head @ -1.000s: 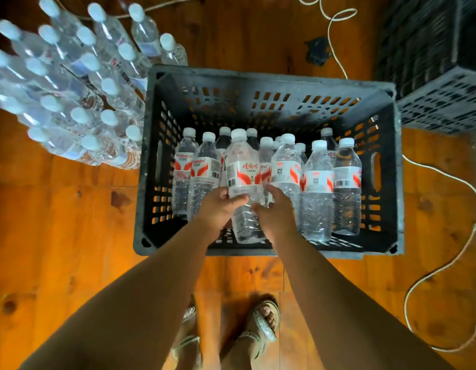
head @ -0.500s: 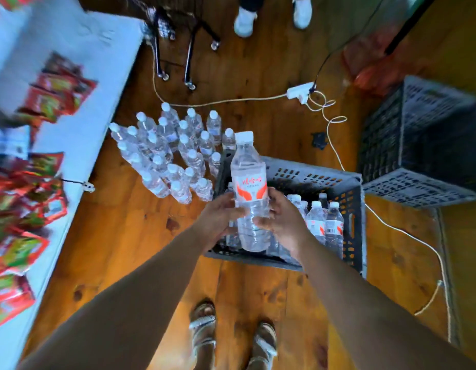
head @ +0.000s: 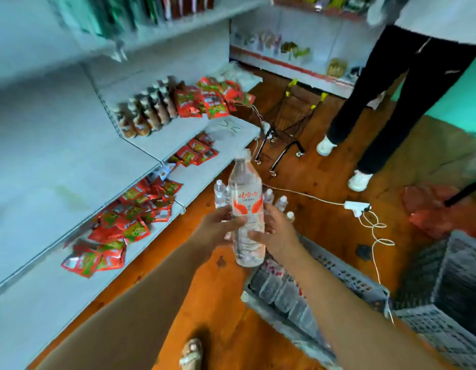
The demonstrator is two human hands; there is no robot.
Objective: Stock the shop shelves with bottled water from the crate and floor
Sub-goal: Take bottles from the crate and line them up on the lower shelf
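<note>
1. Both hands grasp one water bottle (head: 246, 209). The left hand (head: 218, 231) wraps its left side and the right hand (head: 277, 236) its right side, at and just under the red label.
2. The bottle hangs in the air with its long axis upright and its cap up. It is over the wooden floor (head: 325, 236), with the crate (head: 346, 276) at near right and the shelves (head: 58, 177) at left.
3. The shelves lie left of the hands, so the left hand is nearer. Bare board shows beside the red snack packets (head: 130, 217).
4. The coming move looks like a leftward carry, keeping the bottle vertical.
5. More floor bottles (head: 282, 202) stand just beyond it.
</note>
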